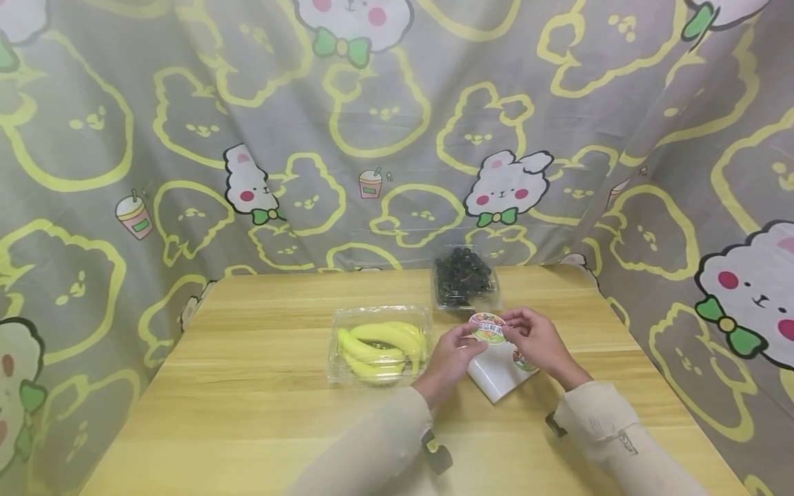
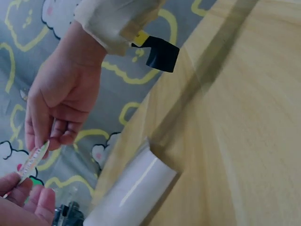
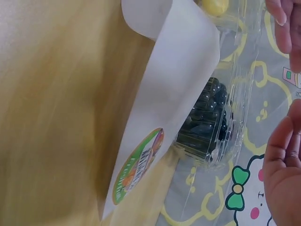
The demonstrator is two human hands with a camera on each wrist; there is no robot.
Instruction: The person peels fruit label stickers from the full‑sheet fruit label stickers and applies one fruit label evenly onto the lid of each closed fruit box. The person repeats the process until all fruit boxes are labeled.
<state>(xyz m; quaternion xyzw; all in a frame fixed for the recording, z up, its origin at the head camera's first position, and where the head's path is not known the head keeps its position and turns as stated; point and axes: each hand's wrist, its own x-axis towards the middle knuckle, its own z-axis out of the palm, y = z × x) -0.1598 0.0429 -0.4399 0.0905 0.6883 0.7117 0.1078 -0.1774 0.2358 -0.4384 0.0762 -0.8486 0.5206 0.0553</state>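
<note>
An oval, brightly printed sticker (image 1: 488, 328) is held up between both hands above the table. My left hand (image 1: 451, 355) pinches its left edge between thumb and fingers. The right hand (image 1: 540, 341) pinches the opposite edge. Seen from the left wrist, the sticker (image 2: 33, 162) appears nearly edge-on between the fingertips. Below the hands lies a curled white sheet (image 1: 496, 379), bearing another oval sticker (image 3: 138, 165). The right wrist view does not show the held sticker.
A clear plastic box (image 1: 338, 372) with bananas (image 1: 380, 348) stands left of the hands. Behind them, at the table's back edge, another clear box (image 1: 442, 303) holds dark grapes (image 1: 464, 275). A patterned curtain (image 1: 397, 138) hangs around the wooden table (image 1: 248, 413).
</note>
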